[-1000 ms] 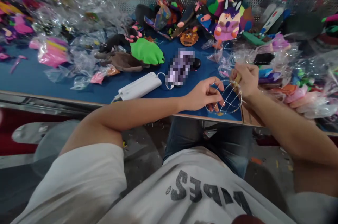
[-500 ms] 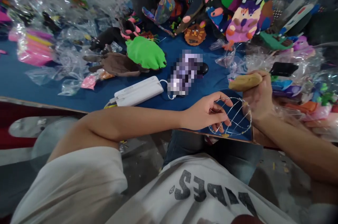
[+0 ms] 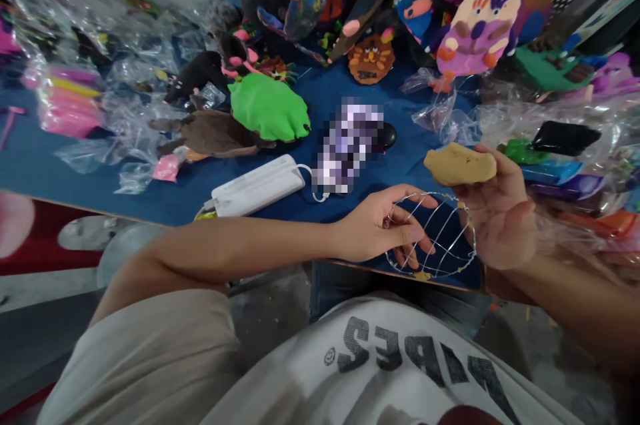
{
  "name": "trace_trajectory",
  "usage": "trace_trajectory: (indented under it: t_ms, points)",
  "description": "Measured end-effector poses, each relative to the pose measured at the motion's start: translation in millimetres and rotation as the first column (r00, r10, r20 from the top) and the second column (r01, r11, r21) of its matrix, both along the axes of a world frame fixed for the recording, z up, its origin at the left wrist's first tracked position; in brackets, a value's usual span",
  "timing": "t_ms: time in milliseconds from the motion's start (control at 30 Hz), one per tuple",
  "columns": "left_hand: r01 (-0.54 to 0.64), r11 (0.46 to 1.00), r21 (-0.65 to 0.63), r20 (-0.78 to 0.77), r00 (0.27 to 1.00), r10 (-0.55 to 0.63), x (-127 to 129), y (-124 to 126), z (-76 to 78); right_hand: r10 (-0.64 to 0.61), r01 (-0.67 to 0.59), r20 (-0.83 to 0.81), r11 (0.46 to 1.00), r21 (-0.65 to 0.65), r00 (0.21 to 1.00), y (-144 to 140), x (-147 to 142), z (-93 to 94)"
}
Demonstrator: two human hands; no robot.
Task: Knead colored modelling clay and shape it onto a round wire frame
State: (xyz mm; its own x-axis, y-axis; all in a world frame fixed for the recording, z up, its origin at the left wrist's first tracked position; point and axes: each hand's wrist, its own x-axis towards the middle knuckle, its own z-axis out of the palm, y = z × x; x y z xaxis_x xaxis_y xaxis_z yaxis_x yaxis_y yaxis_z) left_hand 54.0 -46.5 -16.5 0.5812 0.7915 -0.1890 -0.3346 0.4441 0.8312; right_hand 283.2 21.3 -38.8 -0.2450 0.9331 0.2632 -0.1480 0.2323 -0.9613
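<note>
A round wire frame [image 3: 440, 238] with several crossing wires hangs over the front edge of the blue table [image 3: 75, 175]. My left hand [image 3: 383, 228] grips its left rim with the fingers curled around the wire. My right hand [image 3: 495, 211] is turned palm up at the frame's right rim, and its fingertips pinch a tan lump of clay [image 3: 460, 165] just above the frame.
A white power bank [image 3: 257, 186] with a cable lies left of my hands. A green clay piece [image 3: 267, 108] and a brown clay piece [image 3: 215, 133] lie behind it. Colourful clay figures [image 3: 475, 18] crowd the back, and clear plastic bags [image 3: 555, 145] with clay sit at both sides.
My right hand has turned palm up and lifted the tan clay from beside the frame to above it. The view has moved closer to the table. My left hand keeps its grip.
</note>
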Motion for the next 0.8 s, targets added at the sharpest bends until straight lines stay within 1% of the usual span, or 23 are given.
trace_trajectory:
  t_ms: [133, 267, 400, 533, 633, 733, 800]
  points:
    - [-0.030, 1.000, -0.009, 0.007, 1.000, 0.030, -0.3, 3.2, -1.7, -0.023, 0.023, 0.016, 0.999, -0.025, 1.000, 0.7, -0.8, 1.8]
    - [-0.030, 0.999, -0.021, 0.005, 1.000, 0.031, 1.0, 5.1, -3.4, -0.053, 0.055, 0.029, 0.996, -0.076, 0.998, -1.1, -2.7, 4.7]
    - [-0.050, 0.998, -0.027, 0.011, 0.999, 0.050, 1.5, 5.5, -3.1, -0.048, 0.049, 0.022, 0.995, -0.086, 0.999, -0.9, -2.8, 3.4]
    - [-0.051, 0.998, -0.031, 0.011, 0.999, 0.051, -0.2, 8.8, -3.6, -0.036, 0.038, 0.028, 0.996, -0.077, 0.999, 4.9, 0.3, -3.6]
    - [-0.094, 0.995, -0.041, -0.010, 0.996, 0.093, -0.5, 13.6, -4.8, -0.039, 0.041, 0.067, 0.999, -0.035, 0.997, 12.0, 4.7, -9.9]
    - [-0.138, 0.986, -0.097, -0.028, 0.990, 0.136, 1.2, 17.7, -5.8, -0.029, 0.030, 0.107, 1.000, 0.000, 0.994, 17.5, 10.6, -14.5]
    - [-0.152, 0.981, -0.123, -0.030, 0.988, 0.149, 2.7, 18.8, -5.7, -0.067, 0.063, 0.157, 0.998, 0.032, 0.985, 19.2, 16.0, -15.7]
